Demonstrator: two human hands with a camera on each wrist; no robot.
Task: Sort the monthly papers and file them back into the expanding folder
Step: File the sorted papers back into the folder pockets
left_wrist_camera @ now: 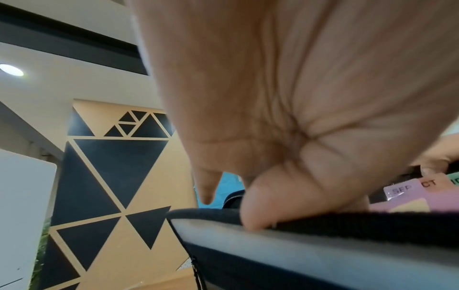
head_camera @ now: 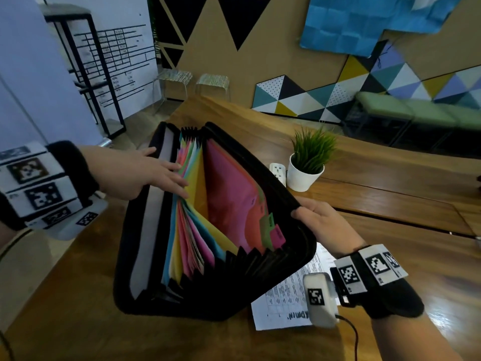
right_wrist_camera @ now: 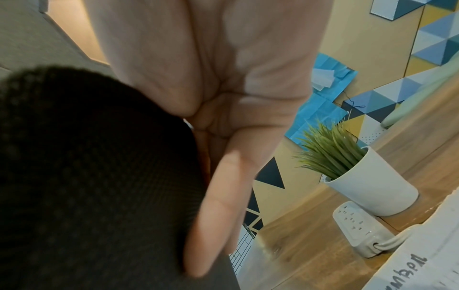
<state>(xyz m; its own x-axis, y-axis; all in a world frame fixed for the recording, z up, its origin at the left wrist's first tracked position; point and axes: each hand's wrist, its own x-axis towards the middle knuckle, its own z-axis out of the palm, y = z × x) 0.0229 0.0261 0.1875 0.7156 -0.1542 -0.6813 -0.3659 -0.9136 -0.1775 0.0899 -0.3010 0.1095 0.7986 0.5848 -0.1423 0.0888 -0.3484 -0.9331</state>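
Observation:
A black expanding folder (head_camera: 221, 287) stands open and tilted on the wooden table (head_camera: 390, 204), its coloured dividers (head_camera: 229, 194) fanned apart. Month tabs (head_camera: 270, 225) line the right side, and SEP and part of OCT (left_wrist_camera: 402, 190) read in the left wrist view. My left hand (head_camera: 169, 175) reaches in from the left with straight fingers laid against the left bunch of dividers, the thumb (left_wrist_camera: 253, 219) resting on the folder's rim (left_wrist_camera: 347, 225). My right hand (head_camera: 320, 220) grips the right wall, thumb over the rim, fingers (right_wrist_camera: 216, 215) flat along the black outside (right_wrist_camera: 87, 176).
A printed sheet (head_camera: 283, 298) lies on the table partly under the folder's right corner, also showing as a paper edge (right_wrist_camera: 422, 264). A potted plant (head_camera: 304, 175) and a white power strip (head_camera: 277, 170) stand just behind the right hand. Stools and a rack stand beyond the table.

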